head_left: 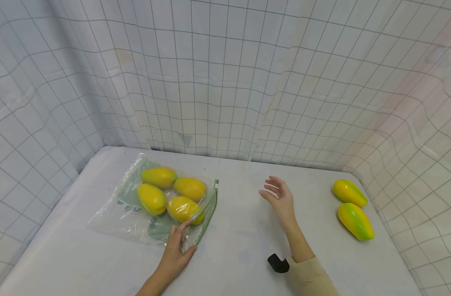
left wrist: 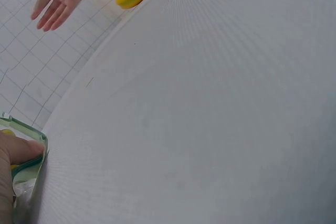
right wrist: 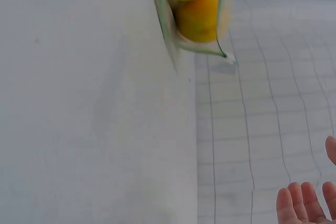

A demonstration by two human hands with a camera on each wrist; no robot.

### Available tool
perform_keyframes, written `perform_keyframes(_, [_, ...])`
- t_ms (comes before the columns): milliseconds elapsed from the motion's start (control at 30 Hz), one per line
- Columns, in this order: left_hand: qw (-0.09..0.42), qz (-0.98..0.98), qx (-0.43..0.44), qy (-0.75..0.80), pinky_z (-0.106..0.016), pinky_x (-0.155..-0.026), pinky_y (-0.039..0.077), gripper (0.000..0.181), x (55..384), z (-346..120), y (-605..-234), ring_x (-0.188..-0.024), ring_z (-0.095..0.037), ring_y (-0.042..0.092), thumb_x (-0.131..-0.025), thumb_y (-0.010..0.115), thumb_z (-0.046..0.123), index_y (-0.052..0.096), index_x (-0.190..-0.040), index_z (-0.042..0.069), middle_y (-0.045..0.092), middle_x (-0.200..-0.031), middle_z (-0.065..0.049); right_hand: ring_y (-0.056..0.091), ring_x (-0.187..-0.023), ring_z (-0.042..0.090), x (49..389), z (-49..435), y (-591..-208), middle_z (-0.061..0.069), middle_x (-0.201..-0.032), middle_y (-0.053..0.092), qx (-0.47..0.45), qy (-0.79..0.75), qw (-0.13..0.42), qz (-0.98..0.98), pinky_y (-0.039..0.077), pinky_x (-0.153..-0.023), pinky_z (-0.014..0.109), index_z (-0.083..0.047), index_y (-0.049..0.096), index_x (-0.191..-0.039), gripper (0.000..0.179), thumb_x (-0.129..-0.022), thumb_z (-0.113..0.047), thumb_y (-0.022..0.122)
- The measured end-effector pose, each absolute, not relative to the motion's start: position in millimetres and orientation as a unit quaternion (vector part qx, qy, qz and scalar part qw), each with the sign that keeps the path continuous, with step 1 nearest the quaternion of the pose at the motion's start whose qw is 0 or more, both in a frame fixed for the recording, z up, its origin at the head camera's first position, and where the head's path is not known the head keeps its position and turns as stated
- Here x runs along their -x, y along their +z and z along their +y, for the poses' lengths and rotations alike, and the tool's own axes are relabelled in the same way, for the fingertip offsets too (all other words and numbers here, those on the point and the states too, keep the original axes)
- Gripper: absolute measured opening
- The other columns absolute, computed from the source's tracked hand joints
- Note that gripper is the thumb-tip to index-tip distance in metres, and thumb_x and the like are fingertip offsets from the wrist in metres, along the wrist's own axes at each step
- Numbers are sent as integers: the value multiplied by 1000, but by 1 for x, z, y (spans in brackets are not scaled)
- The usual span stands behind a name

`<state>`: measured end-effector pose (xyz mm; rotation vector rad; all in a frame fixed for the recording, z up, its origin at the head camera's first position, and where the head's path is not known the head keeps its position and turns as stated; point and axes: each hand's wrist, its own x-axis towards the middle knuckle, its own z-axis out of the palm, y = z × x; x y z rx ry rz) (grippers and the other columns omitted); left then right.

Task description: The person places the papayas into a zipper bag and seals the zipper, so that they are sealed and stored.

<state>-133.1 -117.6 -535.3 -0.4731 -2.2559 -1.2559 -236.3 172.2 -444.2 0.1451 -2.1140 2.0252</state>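
A clear zip bag (head_left: 112, 216) with green print lies on the left of the white table, its zip mouth facing right and parted. Several yellow mangoes (head_left: 158, 177) are inside it. My left hand (head_left: 175, 250) grips the near side of the bag's mouth; in the left wrist view the thumb (left wrist: 29, 150) presses on the green zip edge. Right of the bag, my right hand (head_left: 281, 200) is held over the table with fingers spread and nothing in them. Two yellow-green mangoes (head_left: 349, 193) (head_left: 355, 222) lie on the right side, beyond that hand.
White grid-patterned curtains (head_left: 232, 90) close in the table (head_left: 240, 255) at the back and both sides. A black strap piece (head_left: 278, 263) sticks out at the right sleeve (head_left: 310, 275). A white slider (head_left: 216, 183) sits at the far end of the zip.
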Motion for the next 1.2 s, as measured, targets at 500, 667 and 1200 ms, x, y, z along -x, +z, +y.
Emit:
perform_keyframes(500, [240, -830, 155, -480, -18, -61, 35, 84, 132, -116, -536, -70, -9, 33, -50, 81, -7, 48, -126, 8, 32, -82, -7, 47, -112, 15, 217, 280, -433, 0, -123, 48, 150, 682, 178, -694, 42, -82, 9, -18, 42, -131, 60, -78, -18, 71])
perform_keyframes(667, [244, -828, 157, -479, -18, -61, 35, 84, 133, -116, -537, -70, -9, 33, -50, 82, -7, 47, -126, 8, 32, -83, -8, 50, -104, 10, 207, 310, -435, -1, -117, 49, 177, 700, 227, -653, 43, -77, 8, -13, 42, -131, 62, -76, -8, 72])
perform_keyframes(1200, [238, -831, 149, -480, -18, -62, 36, 87, 132, -116, -537, -71, -6, 32, -49, 82, -9, 47, -127, 9, 32, -83, -8, 46, -107, 8, 169, 378, -458, -3, -118, 50, 241, 640, 324, -653, 36, -91, 12, -15, 46, -129, 61, -75, -3, 72])
